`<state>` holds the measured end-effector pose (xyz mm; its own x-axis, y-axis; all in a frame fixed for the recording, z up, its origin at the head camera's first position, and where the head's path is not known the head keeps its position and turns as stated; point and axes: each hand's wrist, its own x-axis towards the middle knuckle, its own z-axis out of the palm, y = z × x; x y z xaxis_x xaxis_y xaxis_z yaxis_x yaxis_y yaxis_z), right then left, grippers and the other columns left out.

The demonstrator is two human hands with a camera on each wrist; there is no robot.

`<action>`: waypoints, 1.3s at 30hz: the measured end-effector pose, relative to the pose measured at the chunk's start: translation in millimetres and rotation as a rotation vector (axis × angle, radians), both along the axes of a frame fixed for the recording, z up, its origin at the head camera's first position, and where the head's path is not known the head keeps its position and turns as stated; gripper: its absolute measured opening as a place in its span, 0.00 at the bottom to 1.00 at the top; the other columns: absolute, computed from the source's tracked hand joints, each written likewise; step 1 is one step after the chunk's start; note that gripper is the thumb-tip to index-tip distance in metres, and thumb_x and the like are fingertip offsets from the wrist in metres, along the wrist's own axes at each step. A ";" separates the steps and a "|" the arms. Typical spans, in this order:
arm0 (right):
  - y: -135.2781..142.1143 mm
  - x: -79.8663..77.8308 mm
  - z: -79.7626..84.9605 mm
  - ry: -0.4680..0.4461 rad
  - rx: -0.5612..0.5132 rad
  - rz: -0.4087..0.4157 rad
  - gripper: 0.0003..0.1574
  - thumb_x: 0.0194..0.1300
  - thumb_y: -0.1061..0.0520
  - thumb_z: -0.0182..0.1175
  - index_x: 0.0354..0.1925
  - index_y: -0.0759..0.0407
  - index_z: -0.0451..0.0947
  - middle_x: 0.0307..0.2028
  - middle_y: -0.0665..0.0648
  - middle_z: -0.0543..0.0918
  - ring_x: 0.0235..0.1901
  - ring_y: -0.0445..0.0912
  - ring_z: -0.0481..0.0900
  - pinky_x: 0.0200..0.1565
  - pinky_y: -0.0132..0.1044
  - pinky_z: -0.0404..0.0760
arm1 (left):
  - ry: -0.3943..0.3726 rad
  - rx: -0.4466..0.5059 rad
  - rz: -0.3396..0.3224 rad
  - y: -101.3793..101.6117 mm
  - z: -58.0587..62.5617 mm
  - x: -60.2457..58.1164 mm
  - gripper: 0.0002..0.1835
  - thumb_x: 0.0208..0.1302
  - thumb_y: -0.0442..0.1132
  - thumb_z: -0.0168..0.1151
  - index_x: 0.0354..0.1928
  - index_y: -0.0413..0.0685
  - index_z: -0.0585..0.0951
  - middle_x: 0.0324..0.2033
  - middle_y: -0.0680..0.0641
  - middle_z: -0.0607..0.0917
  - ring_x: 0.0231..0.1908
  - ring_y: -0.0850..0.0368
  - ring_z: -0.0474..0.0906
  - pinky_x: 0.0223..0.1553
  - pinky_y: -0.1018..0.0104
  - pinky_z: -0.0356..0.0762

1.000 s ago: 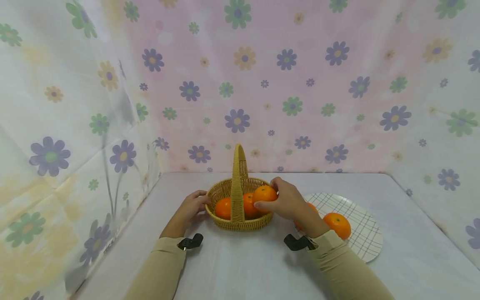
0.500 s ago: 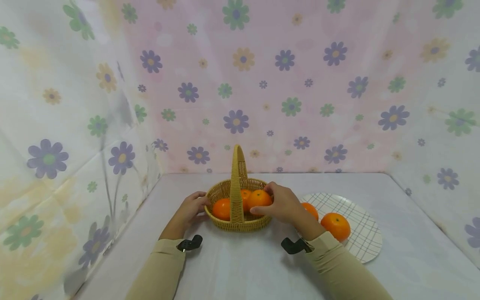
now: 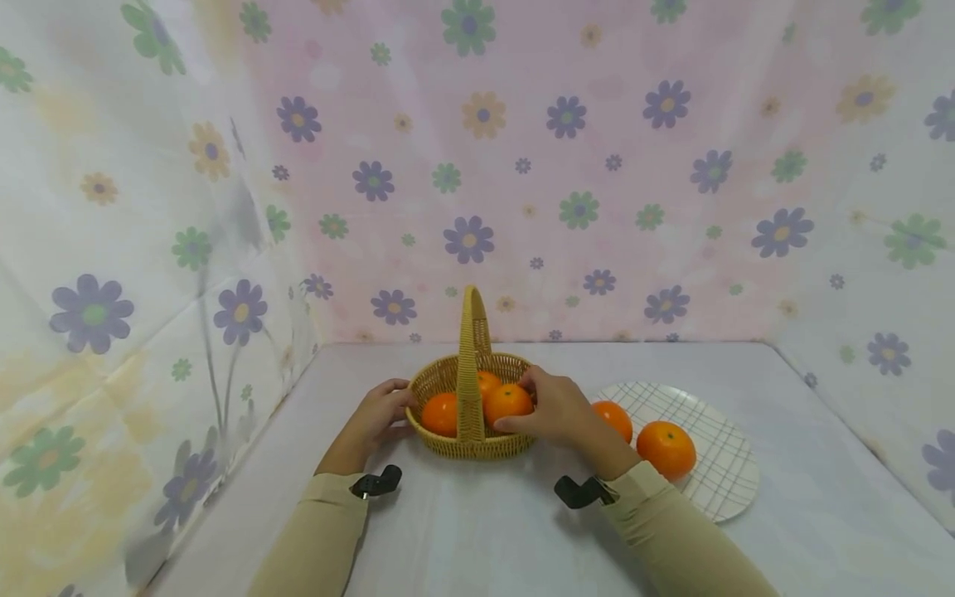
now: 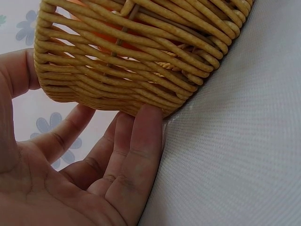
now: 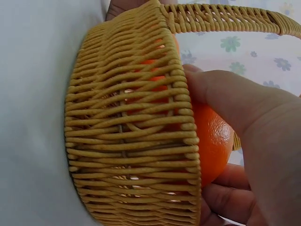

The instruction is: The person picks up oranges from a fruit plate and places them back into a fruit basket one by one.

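Note:
A wicker basket (image 3: 477, 448) with a tall arched handle stands on the table. My left hand (image 3: 380, 414) holds its left side; in the left wrist view the thumb is at the rim and the fingertips (image 4: 148, 122) touch the woven wall low down. My right hand (image 3: 559, 410) grips an orange (image 3: 509, 404) just inside the basket's right rim, thumb on the near side and fingers round the far side. In the right wrist view that orange (image 5: 214, 141) sits partly below the rim. Two other oranges lie in the basket, one at the left (image 3: 440, 414) and one behind (image 3: 488, 383).
A round white plate (image 3: 719, 448) with a dark grid pattern lies to the right, partly behind my right forearm. On it are two oranges, one nearer (image 3: 666, 450) and one partly hidden by the wrist (image 3: 613, 419). Flowered cloth (image 3: 522, 207) walls the table's back and sides.
My right hand has moved left and down with its orange, from over the basket's right rim to inside it. The left hand has stayed at the basket's left side.

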<state>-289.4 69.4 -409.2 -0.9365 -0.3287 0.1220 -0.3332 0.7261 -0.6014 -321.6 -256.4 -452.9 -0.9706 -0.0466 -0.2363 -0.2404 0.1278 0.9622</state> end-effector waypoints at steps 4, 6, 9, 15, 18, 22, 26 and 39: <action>-3.0 -0.3 -2.2 0.004 -0.001 0.011 0.45 0.46 0.27 0.77 0.52 0.48 0.73 0.40 0.47 0.82 0.38 0.44 0.78 0.41 0.37 0.80 | 0.008 -0.005 -0.004 -0.2 0.6 0.1 0.25 0.62 0.40 0.60 0.62 0.44 0.76 0.62 0.39 0.79 0.47 0.52 0.84 0.52 0.52 0.87; -4.1 -0.1 -3.3 -0.005 -0.009 0.014 0.45 0.46 0.27 0.78 0.52 0.48 0.73 0.40 0.47 0.82 0.38 0.44 0.78 0.42 0.37 0.81 | 0.009 -0.006 -0.005 -0.2 1.0 0.6 0.25 0.63 0.40 0.60 0.63 0.44 0.76 0.62 0.39 0.79 0.47 0.52 0.83 0.52 0.52 0.87; -5.3 0.7 -4.8 -0.021 -0.024 0.015 0.43 0.47 0.29 0.78 0.51 0.48 0.73 0.40 0.48 0.83 0.38 0.44 0.78 0.42 0.37 0.81 | 0.005 -0.007 -0.001 -0.1 0.9 0.8 0.25 0.63 0.40 0.60 0.63 0.44 0.76 0.62 0.39 0.79 0.47 0.52 0.83 0.52 0.52 0.87; -7.2 1.0 -6.5 -0.028 -0.029 0.001 0.42 0.46 0.29 0.79 0.51 0.48 0.74 0.39 0.47 0.82 0.38 0.45 0.78 0.41 0.38 0.81 | 0.005 -0.008 0.006 -0.1 -0.4 -0.4 0.25 0.63 0.40 0.60 0.63 0.46 0.76 0.62 0.39 0.79 0.47 0.52 0.84 0.51 0.52 0.87; -7.9 0.9 -7.8 -0.034 -0.022 -0.009 0.43 0.46 0.28 0.78 0.51 0.48 0.74 0.40 0.47 0.82 0.39 0.45 0.78 0.41 0.38 0.80 | 0.008 0.000 0.004 -0.6 -1.2 -0.3 0.25 0.63 0.40 0.60 0.63 0.45 0.76 0.63 0.38 0.79 0.47 0.52 0.84 0.52 0.51 0.87; -8.9 0.5 -9.4 -0.037 -0.011 -0.021 0.43 0.46 0.27 0.78 0.51 0.47 0.75 0.41 0.46 0.83 0.40 0.45 0.78 0.41 0.38 0.81 | 0.011 0.012 0.001 -1.0 -2.0 -0.8 0.25 0.63 0.39 0.60 0.63 0.43 0.76 0.63 0.37 0.79 0.45 0.54 0.84 0.51 0.51 0.87; -10.4 1.0 -9.1 -0.031 0.001 -0.039 0.41 0.46 0.28 0.78 0.51 0.46 0.76 0.42 0.46 0.84 0.41 0.45 0.79 0.44 0.40 0.81 | 0.013 0.015 0.002 -0.8 -1.7 -1.1 0.25 0.63 0.39 0.60 0.62 0.43 0.76 0.62 0.38 0.80 0.45 0.53 0.84 0.51 0.52 0.87; -12.8 4.1 -10.2 -0.048 -0.001 -0.038 0.39 0.51 0.30 0.76 0.54 0.48 0.78 0.45 0.47 0.85 0.45 0.45 0.79 0.51 0.46 0.80 | 0.003 0.012 -0.005 -1.6 0.1 0.0 0.25 0.63 0.39 0.60 0.63 0.45 0.76 0.63 0.38 0.79 0.47 0.52 0.84 0.52 0.52 0.87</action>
